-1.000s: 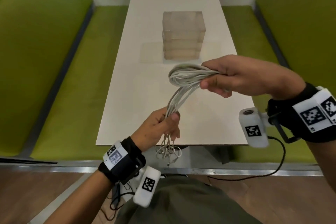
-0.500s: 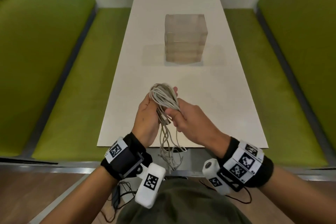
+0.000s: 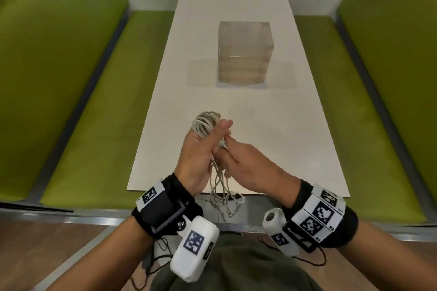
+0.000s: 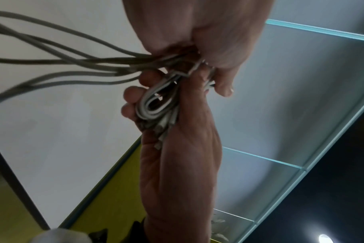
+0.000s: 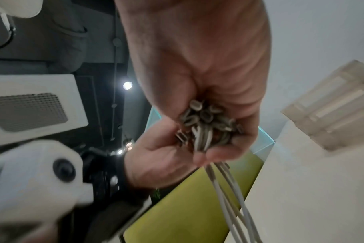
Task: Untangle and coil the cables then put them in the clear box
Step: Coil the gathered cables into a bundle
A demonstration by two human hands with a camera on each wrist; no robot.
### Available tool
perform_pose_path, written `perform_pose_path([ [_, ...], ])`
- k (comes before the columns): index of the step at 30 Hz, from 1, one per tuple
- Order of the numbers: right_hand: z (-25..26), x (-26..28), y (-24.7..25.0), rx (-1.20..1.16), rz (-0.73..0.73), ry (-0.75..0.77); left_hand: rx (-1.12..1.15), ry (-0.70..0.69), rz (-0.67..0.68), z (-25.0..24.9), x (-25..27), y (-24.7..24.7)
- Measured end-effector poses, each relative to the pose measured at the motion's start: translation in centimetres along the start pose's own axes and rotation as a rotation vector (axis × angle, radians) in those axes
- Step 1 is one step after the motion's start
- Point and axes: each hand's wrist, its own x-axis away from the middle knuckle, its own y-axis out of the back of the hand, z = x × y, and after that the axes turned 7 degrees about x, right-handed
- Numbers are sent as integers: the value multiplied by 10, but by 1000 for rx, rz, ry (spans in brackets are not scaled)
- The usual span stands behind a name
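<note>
Head view, both hands clamped on cables (image 3: 205,123), left hand (image 3: 198,160), right hand (image 3: 246,163), ends dangling.

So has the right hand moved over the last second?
Yes. The right hand came in and toward the person, off the table's right side, and now meets the left hand on the cables.

No readable text or brand, only square coded markers on the wrist bands (image 3: 324,213), perhaps too coarse for lettering
</note>
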Motion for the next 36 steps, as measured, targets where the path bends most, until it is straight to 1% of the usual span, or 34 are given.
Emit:
perform_pose_path([
  [2,0,-1,2,-39,86,56,37,-21,-47,0,0,1],
  [6,-10,-9,-6,24,104,18,66,50,-60,4,3,3],
  [9,-13,-9,-2,-21,150,19,48,63,-39,4,4,2],
  [11,-14,-8,3,-109,189,36,3,79,-11,0,5,4],
  [13,-14,-4,4,-280,221,54,-66,120,23,-4,4,8],
  [15,-13,0,3,-414,242,63,-95,126,58,-8,1,11],
  [17,-15,1,0,-463,274,74,-149,112,75,-10,1,14],
  [20,-20,4,-2,-467,305,98,-247,131,88,-12,4,12],
  [23,-17,6,-9,-522,296,113,-296,88,86,-12,5,6],
  [27,-13,7,-17,-497,238,116,-259,42,43,-9,5,-1],
  [33,-14,6,-16,-477,201,145,-277,13,60,-9,1,-5],
  [36,-17,4,-16,-525,184,153,-308,-15,78,-9,-1,-5],
])
